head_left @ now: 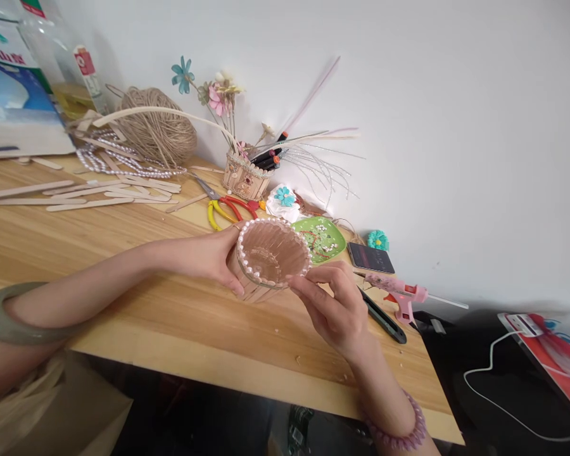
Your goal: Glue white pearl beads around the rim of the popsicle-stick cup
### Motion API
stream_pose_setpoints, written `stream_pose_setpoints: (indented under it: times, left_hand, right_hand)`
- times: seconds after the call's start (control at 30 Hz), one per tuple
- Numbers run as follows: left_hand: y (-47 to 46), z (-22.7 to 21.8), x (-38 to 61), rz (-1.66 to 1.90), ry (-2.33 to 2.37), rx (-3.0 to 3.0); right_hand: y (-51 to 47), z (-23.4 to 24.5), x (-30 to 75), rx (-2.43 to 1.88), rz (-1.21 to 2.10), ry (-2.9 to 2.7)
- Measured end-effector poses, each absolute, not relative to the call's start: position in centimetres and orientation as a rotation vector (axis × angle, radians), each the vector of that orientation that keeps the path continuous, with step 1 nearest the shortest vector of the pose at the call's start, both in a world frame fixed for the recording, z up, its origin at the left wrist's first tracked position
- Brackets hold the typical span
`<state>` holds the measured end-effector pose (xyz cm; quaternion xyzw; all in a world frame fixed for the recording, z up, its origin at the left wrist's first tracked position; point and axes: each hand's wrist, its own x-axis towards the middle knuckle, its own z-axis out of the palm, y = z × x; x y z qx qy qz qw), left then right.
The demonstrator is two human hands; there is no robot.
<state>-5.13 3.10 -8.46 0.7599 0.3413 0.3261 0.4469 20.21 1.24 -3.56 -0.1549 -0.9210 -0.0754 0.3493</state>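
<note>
A small round basket [272, 256] made of wooden craft sticks, its rim lined with white pearl beads, is held tilted toward me above the wooden table [137, 304]. My left hand [213, 256] wraps around its left side. My right hand [335, 304] touches the rim at the lower right, thumb and forefinger pinched at the bead line. What the fingertips pinch is too small to make out.
Behind the basket lie yellow-and-red pliers [225, 208], a green dish of beads [320, 239], a phone [370, 258], a pink glue gun [399, 294], a black knife [382, 316], a twine ball [159, 126], pearl strings [118, 163], loose craft sticks [76, 193] and a decorated holder with flowers [244, 177].
</note>
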Motion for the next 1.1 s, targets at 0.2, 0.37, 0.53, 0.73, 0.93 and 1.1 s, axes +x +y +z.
stream_pose_setpoints:
  times: [0.2,0.37,0.53,0.73,0.93,1.1]
  left_hand:
    - [3.28,-8.98,-5.18,0.822,0.811,1.877]
    - [3.43,-9.23,-5.35,0.789,0.854,1.860]
    - [3.46,-9.21,-5.42,0.778,0.905,1.899]
    - [3.20,-8.60,-5.34,0.774,0.905,1.901]
    - [3.19,-8.89,-5.36,0.802,0.896,1.916]
    - [3.21,-9.17,-5.29,0.805,0.839,1.853]
  right_hand:
    - [1.33,-3.49,20.67,-0.404,-0.098,-2.354]
    - [1.29,-3.76,20.66,-0.476,-0.077,-2.286]
    - [1.25,-4.01,20.38,-0.457,-0.143,-2.298]
    - [1.23,-3.92,20.24,-0.433,-0.083,-2.293]
    - [1.23,-3.89,20.13,-0.403,-0.054,-2.299]
    - [1.27,-3.58,20.11,-0.416,-0.057,-2.340]
